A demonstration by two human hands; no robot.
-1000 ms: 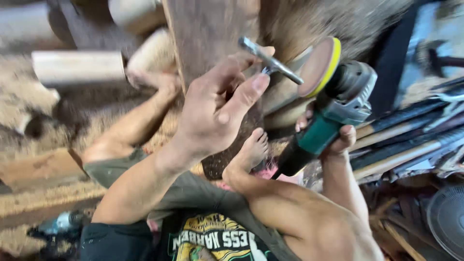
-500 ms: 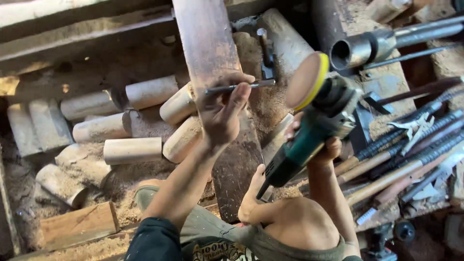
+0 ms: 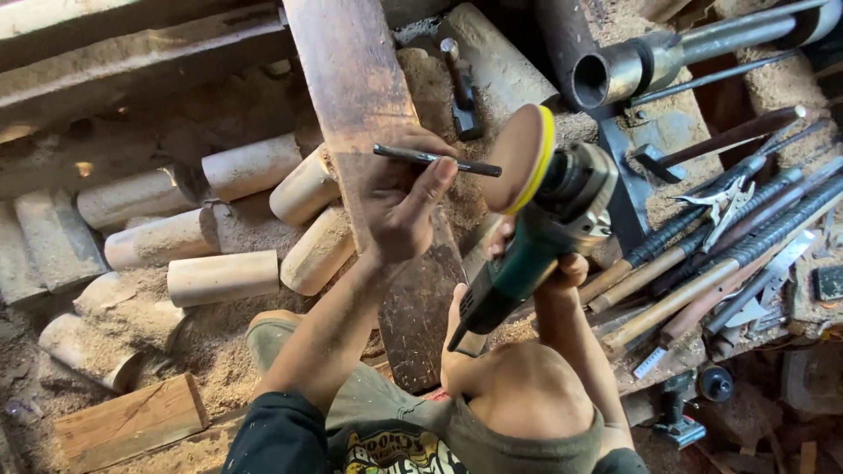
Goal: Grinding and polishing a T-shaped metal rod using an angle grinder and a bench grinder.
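Two hands busy. Your left hand (image 3: pixel 399 206) is pinched shut on a thin metal rod (image 3: pixel 424 160), held level, tip just short of the disc (image 3: pixel 524 160). Your right hand (image 3: pixel 562 268) is wrapped tight round the green grinder (image 3: pixel 527 254), disc tilted up and facing the rod.

Under both: a dark plank (image 3: pixel 369 105) running away from you, your bare foot (image 3: pixel 461 347) near its close end. Turned wood cylinders (image 3: pixel 219 276) lie in sawdust to the left; a hammer (image 3: pixel 461 88) sits beyond the plank; long-handled tools (image 3: pixel 702 254) and a steel pipe (image 3: pixel 632 70) are on the right.

Risks, as I judge them:
- No guard visible on the disc, and your left fingers are close to it. A slip puts skin on it.
- The rod is held by fingertips only; it could get snatched if the disc spins.
- Foot and knee sit right under the grinder body.
- Sawdust all around; sparks could catch.
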